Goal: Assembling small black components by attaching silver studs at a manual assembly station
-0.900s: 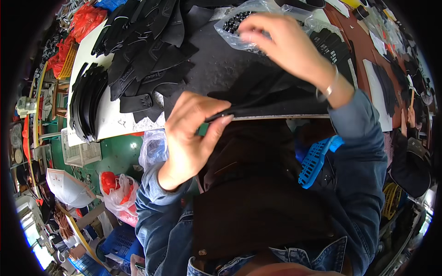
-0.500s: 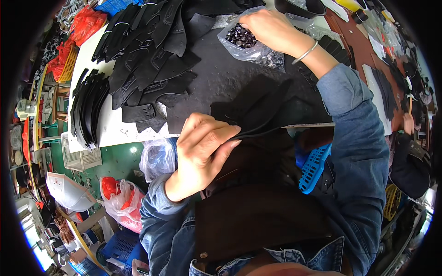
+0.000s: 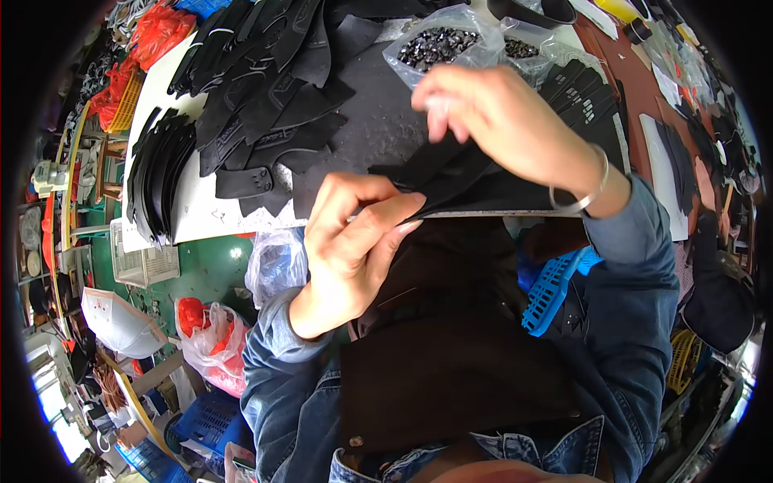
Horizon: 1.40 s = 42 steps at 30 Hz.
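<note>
At the table's front edge my left hand pinches the end of a black leather piece between thumb and fingers. The rest of that piece lies back over the table, partly under my right hand. My right hand hovers above it with curled fingers, slightly blurred. Anything small between those fingertips is too hidden to make out. Just beyond stands an open clear plastic bag full of small dark shiny fasteners. Beside it, a second bag holds more dark pieces.
Overlapping black leather pieces cover the table's left half, with a curved stack of strips at its left edge. More black strips lie at the right. A blue plastic basket is below the front edge; bags and crates stand on the green floor.
My right hand has come out of the bag of fasteners and moved nearer, over the leather piece. My left hand keeps its pinch, with the leather lying a little flatter.
</note>
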Each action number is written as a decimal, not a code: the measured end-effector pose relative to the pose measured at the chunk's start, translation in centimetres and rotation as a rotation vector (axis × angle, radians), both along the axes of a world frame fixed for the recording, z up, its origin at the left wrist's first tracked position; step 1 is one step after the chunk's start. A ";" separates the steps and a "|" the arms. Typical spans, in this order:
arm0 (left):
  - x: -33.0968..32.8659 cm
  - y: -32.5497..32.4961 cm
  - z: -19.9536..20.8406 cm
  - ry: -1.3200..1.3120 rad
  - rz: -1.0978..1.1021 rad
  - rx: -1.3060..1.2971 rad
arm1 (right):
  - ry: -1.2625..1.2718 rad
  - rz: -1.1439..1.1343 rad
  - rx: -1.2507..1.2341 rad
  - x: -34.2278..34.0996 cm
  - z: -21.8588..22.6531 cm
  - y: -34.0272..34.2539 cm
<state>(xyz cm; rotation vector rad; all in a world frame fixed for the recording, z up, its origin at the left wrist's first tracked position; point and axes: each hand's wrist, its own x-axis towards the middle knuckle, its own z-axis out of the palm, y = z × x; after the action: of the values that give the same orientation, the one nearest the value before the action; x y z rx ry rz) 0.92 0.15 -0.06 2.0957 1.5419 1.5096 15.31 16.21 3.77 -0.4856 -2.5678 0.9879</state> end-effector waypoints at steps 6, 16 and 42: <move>0.7 0.2 -0.1 -0.169 -0.012 0.168 | 0.268 0.129 -0.027 0.7 -0.7 -4.5; 1.0 -0.5 0.7 -0.114 -0.027 0.119 | 0.240 0.101 -0.173 1.0 -1.0 -6.0; 1.8 0.0 4.3 0.438 0.115 -0.147 | 0.110 0.310 0.365 3.1 0.5 -3.7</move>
<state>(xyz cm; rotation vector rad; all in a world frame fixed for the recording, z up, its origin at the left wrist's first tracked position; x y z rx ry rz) 2.68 0.18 4.21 2.3929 1.8744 0.9648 18.43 12.54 4.26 0.0654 -2.6849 0.5895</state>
